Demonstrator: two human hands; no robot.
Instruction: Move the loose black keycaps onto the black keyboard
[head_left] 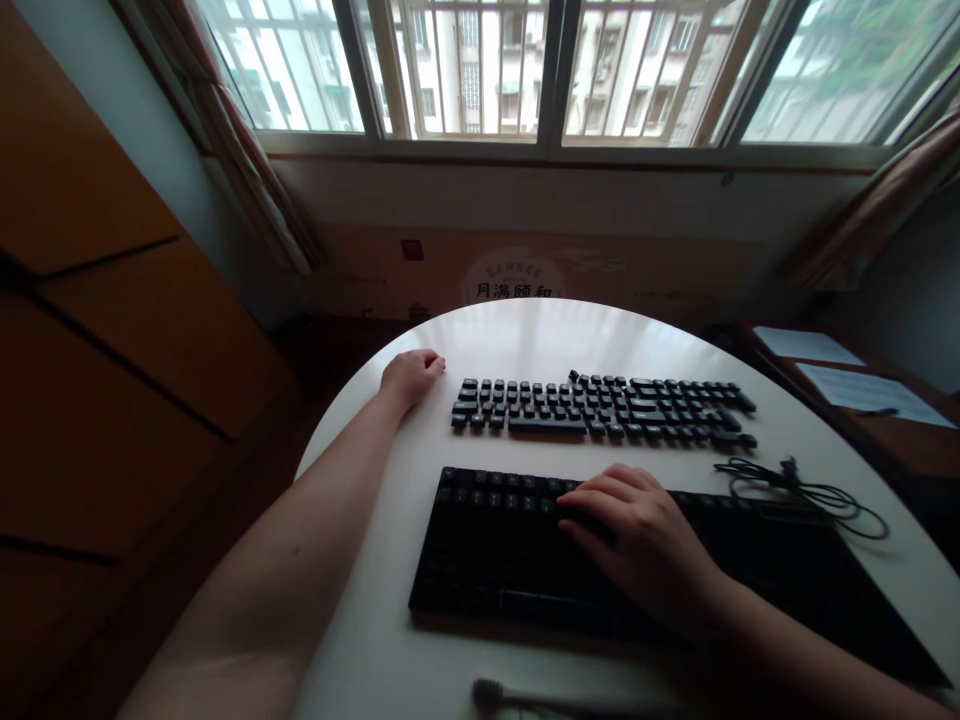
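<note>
Brush (489, 694): lying by the bench's (360, 650) near edge, bristles leftward.
Keyboard (510, 560): stretched across the near half toward the right edge, keycaps visible along its far rows.
Right hand (641, 525): bent over those far rows; grip hidden beneath the fingers, impossible to tell.
Cable (821, 497): looped toward the right edge.
Loose keycaps (547, 427): laid in rows toward the far edge.
Left hand (411, 378): resting near the left edge, fingers curled, grip contents hidden, impossible to tell.
Window (472, 70): barred, beyond the far edge.
</note>
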